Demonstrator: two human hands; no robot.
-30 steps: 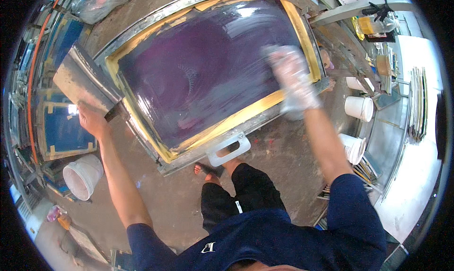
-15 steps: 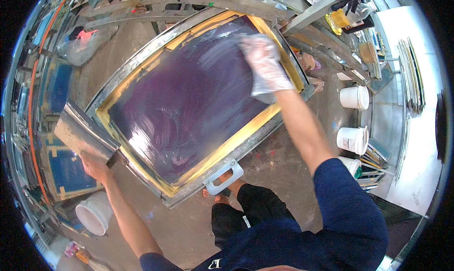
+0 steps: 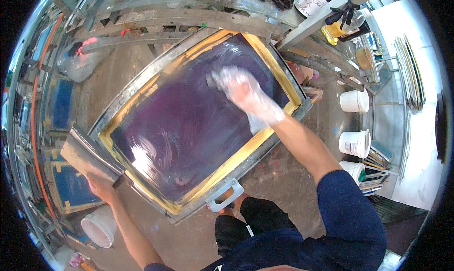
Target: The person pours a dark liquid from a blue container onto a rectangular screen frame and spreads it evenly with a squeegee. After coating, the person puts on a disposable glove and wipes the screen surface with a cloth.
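Note:
A large screen printing frame (image 3: 142,75) lies tilted in front of me, its dark purple mesh (image 3: 184,115) bordered with yellow tape (image 3: 210,188). Whitish streaks and a bright reflection show on the wet-looking mesh. My right hand (image 3: 243,93), in a clear plastic glove, is over the upper middle of the mesh. Motion blurs its fingers, so anything under them cannot be made out. At the frame's left corner, my left hand (image 3: 100,188) is closed on the lower end of a wide, flat, tan and metallic plate-like tool (image 3: 85,152). Its fingers are partly hidden.
A pale loop handle (image 3: 227,195) is at the frame's near edge. White buckets (image 3: 354,144) line the right side; another bucket (image 3: 99,231) stands lower left. A metal rack (image 3: 189,18) crosses beyond the frame. Blue screens (image 3: 71,183) lean at left.
My gloved right hand has swept left across the mesh from near its right edge. The whole view has shifted, the frame now sitting slightly lower. My left hand keeps its grip.

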